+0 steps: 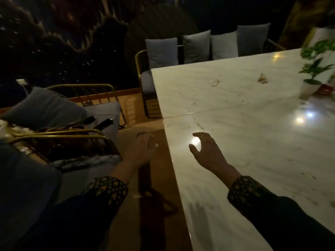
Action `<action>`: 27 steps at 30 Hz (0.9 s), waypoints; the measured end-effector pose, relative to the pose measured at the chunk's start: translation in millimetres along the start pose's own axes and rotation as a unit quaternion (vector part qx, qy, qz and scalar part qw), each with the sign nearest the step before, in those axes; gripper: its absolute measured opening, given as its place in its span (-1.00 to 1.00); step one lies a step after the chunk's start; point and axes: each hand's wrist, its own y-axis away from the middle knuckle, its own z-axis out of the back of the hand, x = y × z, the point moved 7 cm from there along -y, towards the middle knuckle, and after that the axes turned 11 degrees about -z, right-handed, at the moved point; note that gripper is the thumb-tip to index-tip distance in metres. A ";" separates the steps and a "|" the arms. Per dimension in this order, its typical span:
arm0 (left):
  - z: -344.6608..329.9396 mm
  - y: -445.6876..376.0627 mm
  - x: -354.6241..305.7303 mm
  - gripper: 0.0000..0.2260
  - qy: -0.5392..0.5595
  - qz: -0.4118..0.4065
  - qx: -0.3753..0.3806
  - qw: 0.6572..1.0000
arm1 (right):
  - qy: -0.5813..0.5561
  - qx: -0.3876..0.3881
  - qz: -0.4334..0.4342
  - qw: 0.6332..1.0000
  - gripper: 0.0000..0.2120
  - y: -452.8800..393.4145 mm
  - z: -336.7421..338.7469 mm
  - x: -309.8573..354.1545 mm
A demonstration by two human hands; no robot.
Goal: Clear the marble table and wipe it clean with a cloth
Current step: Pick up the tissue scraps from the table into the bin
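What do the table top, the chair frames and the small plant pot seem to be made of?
Table top: polished marble by the look, pale with faint veins and mirror-like light spots. Chair frames: probably metal tubing with a brass or gold finish, thin and shiny. Plant pot: white, smooth, perhaps ceramic or plastic; too dim to tell.

A potted plant (310,82) is standing at the counter's (253,142) far right; cushioned chairs (190,49) are sitting behind and left of it.

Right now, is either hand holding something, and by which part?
Nothing is held: the left hand and the right hand are both empty.
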 end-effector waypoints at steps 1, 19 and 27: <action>1.3 -8.9 -1.6 -0.59 0.009 -0.006 0.000 1.000 | 0.000 -0.008 -0.009 1.000 -0.57 -2.7 4.0 -1.2; 50.6 -215.4 17.3 -0.59 0.035 -0.253 0.050 0.966 | -0.008 -0.176 -0.204 0.963 -0.62 -130.4 41.1 33.8; 28.7 -348.0 7.0 -0.62 0.037 -0.276 0.066 0.958 | 0.019 -0.202 -0.237 0.950 -0.62 -215.4 46.6 12.0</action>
